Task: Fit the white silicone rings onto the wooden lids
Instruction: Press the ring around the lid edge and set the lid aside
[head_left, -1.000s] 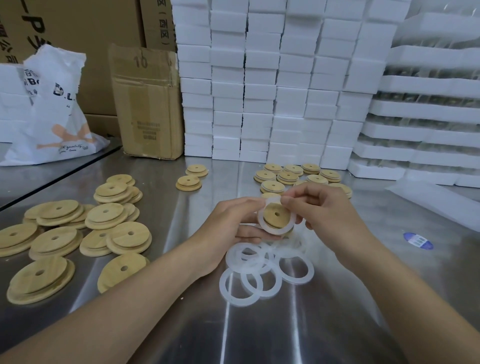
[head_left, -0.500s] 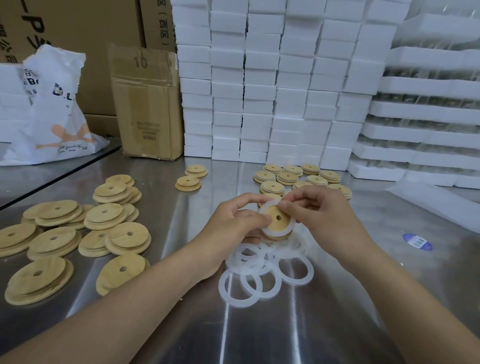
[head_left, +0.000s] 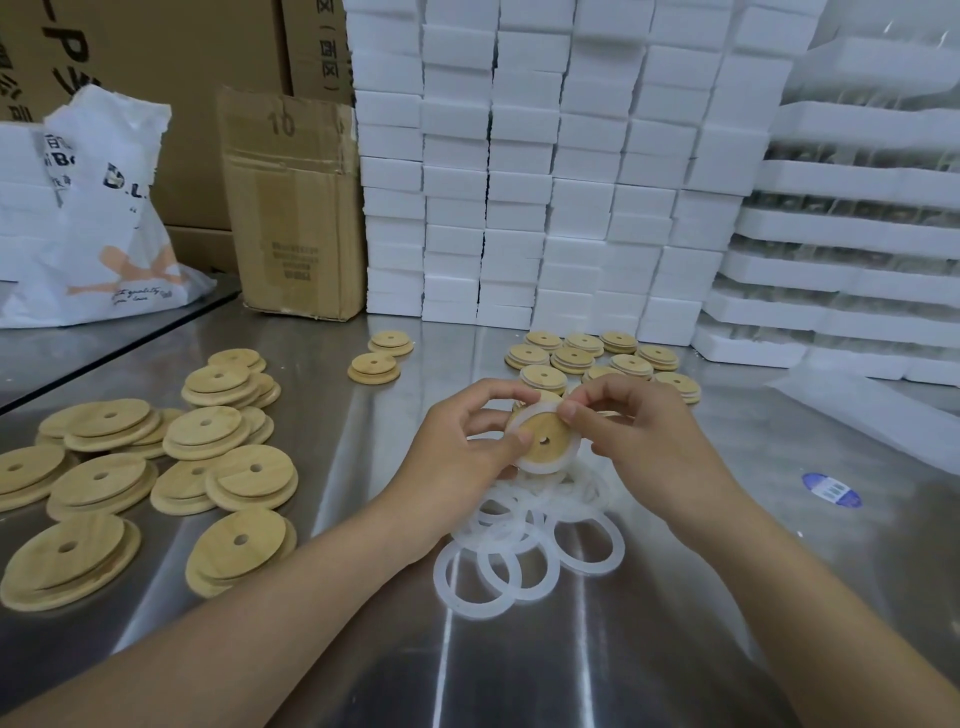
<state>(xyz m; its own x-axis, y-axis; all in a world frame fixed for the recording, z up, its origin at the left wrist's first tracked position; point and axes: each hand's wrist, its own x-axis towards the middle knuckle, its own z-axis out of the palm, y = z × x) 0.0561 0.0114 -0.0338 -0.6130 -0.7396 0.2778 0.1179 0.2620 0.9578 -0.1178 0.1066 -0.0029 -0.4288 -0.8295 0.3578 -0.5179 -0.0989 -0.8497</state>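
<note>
My left hand (head_left: 457, 447) grips a round wooden lid (head_left: 545, 436) with a small centre hole, held above the steel table (head_left: 363, 649). A white silicone ring (head_left: 540, 467) lies around the lid's stepped rim. My right hand (head_left: 639, 436) pinches the ring at the lid's upper right edge. Below the hands, a heap of loose white rings (head_left: 530, 545) lies on the table. Several bare wooden lids (head_left: 218, 467) are spread at the left. Behind my hands sit several lids with rings fitted (head_left: 571, 358).
Two small stacks of lids (head_left: 379, 358) lie at mid table. A cardboard box (head_left: 296, 208) and a white plastic bag (head_left: 93, 223) stand at the back left. Stacked white foam blocks (head_left: 545, 166) and foam trays (head_left: 857, 234) wall the back. A blue sticker (head_left: 831, 488) lies right.
The ring, which hung loosely over the lid, has been drawn down around its rim. My right fingers have moved along to the upper right edge.
</note>
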